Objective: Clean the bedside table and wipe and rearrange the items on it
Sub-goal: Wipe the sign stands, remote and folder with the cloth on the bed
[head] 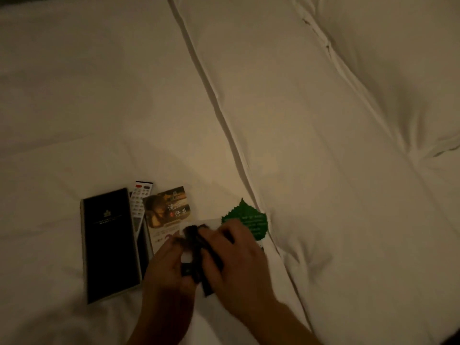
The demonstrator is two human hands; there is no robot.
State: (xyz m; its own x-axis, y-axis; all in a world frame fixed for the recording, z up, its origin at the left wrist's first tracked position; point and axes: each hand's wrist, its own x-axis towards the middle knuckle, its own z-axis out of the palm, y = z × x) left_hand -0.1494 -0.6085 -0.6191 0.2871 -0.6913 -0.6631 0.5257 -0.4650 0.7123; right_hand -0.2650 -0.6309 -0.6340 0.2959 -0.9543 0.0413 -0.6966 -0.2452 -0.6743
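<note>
Dim light and motion blur smear both hands over a white bedspread (298, 120). A dark object (196, 247) between the left hand (166, 270) and right hand (236, 255) cannot be identified, nor whether either hand grips it. The right hand hides the lower part of a green leaf-shaped card (245, 216). A remote control (139, 202) lies partly hidden beneath a black folder (109, 245) and a printed leaflet (168, 210). Both forearms are cut off by the bottom edge.

Two bare forearms, sleeveless, left hand (166, 267) and right hand (236, 257) ungloved.
</note>
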